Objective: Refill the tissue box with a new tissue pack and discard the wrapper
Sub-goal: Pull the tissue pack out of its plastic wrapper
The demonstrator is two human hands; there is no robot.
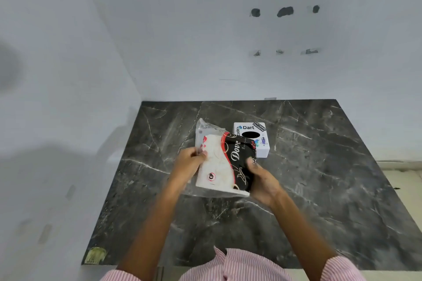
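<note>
Over the middle of the dark marble-look table [319, 166], all grey-black with thin white veins, both hands are holding up a tissue pack [225, 164]. It's a soft, squarish brick in glossy clear plastic, half white, half black with a red swoosh and "Dove" in curly script; the loose crinkly end of the wrapper sticks out at the pack's 11 o'clock. The left hand [190, 161] has its fingers pinched shut on the pack's 9 o'clock edge, and the right hand [262, 180] is curled around its 4 o'clock corner, thumb pressing on the black side. Just past the pack at 1 o'clock sits the tissue box [258, 141], a small white cube with stickers and a black oval slot on top. Pink-striped sleeves [242, 267] at 6 o'clock.
</note>
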